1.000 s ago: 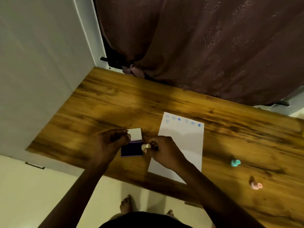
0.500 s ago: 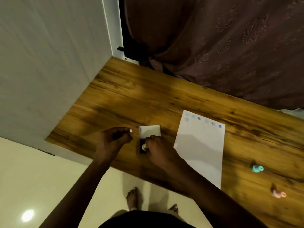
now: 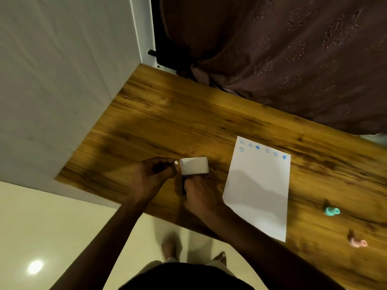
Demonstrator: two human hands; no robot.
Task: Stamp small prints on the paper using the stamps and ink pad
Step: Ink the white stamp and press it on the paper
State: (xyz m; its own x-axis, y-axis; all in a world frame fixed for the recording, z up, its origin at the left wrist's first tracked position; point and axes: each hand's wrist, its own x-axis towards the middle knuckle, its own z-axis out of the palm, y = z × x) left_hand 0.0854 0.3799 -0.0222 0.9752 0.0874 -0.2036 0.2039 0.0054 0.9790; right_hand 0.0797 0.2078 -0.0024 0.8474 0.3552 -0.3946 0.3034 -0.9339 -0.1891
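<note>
An ink pad (image 3: 183,186) with a dark blue base lies near the table's front edge, its white lid (image 3: 194,168) standing open. My left hand (image 3: 154,175) pinches the lid's left edge. My right hand (image 3: 200,195) is closed over the pad's base, fingers pressed down; the small pale stamp it holds is hidden under them. To the right lies the white paper (image 3: 258,191), with several small blue prints (image 3: 258,147) along its far edge.
A teal stamp (image 3: 332,211) and a pink stamp (image 3: 357,242) lie on the wooden table (image 3: 167,126) right of the paper. A grey wall stands on the left and a brown curtain (image 3: 282,55) hangs behind. My feet show on the floor below.
My right hand has brought the pale stamp from beside the pad down onto the ink, where it is now hidden. My left hand stays at the lid. The view has shifted.
</note>
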